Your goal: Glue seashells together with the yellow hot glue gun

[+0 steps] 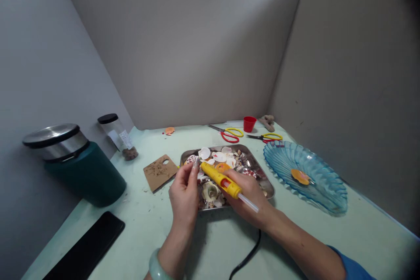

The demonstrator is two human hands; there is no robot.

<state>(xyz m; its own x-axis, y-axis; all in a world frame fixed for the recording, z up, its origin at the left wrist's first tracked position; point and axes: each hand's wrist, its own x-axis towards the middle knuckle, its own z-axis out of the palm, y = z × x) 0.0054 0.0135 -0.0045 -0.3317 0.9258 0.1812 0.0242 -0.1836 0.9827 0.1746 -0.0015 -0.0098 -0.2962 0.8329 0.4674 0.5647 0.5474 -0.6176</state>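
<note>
My left hand (184, 192) pinches a small speckled shell (191, 159) at its fingertips, above the left side of a metal tray; the fingers partly hide it. In my right hand (247, 190) is a yellow hot glue gun (216, 176), its nozzle pointing at the left fingertips. A clear glue stick (248, 202) sticks out of its rear end. Below both hands lies the metal tray (260, 168), filled with white, orange and brown shells (219, 156). My hands and the glue gun cover part of it.
To the right stands a blue scalloped glass dish (323, 175) holding an orange shell (300, 176). Behind the tray are scissors (231, 134), pliers (267, 137) and a red cup (249, 124). Cardboard (160, 174), a jar (116, 133), a green bottle (87, 175) and a black phone (88, 245) lie left.
</note>
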